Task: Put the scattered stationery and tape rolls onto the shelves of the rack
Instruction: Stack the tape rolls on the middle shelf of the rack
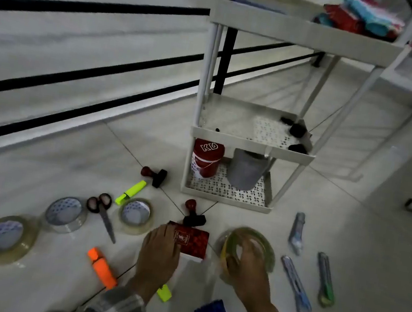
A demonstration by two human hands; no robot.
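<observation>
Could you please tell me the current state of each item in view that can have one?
left hand: grips the red box on the floor
right hand: grips the yellowish tape roll, flat on the floor
red-handled scissors: closed, on the floor
red tub: lid on, upright on the bottom shelf of the rack
orange highlighter: capped, lying on the floor

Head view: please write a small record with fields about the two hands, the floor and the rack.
left hand: holds the red box on the floor
right hand: grips the yellow tape roll on the floor
floor, left: clear tape rolls, scissors, orange marker
floor, right: three cutters
rack, bottom shelf: red can and grey pot
task: these floor things are not yet on the rack
</observation>
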